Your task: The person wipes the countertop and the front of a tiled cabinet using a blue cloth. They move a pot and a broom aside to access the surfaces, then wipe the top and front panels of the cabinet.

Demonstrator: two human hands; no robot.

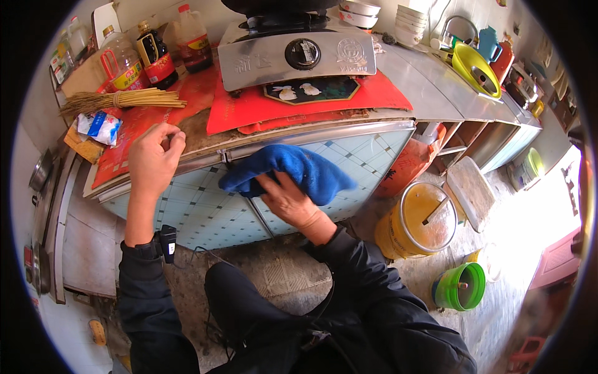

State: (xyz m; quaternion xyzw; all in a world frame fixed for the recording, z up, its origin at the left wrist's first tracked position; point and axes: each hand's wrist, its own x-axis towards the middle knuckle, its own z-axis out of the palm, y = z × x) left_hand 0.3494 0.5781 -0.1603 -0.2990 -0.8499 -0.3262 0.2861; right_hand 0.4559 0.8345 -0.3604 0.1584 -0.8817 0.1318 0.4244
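Note:
My right hand [289, 201] holds a blue cloth [303, 168] in front of the tiled-pattern cabinet doors [205, 210], just below the metal edge of the counter. Part of the cloth hangs out to the right of the fingers. My left hand [156, 156] is raised near the counter's front edge, its fingers curled in and nothing visible in them. Behind the cloth, a gas stove [266, 61] stands on the counter above a red sheet [224, 112]. A bundled straw brush [126, 100] and a blue and white packet [100, 127] lie beyond my left hand.
Sauce and oil bottles [154, 56] stand at the back left. Stacked bowls [410, 25] and a yellow-green basin [474, 70] are on the right counter. A lidded yellow bucket [392, 229], a green bucket [472, 285] and a board [472, 194] are on the right, below counter level.

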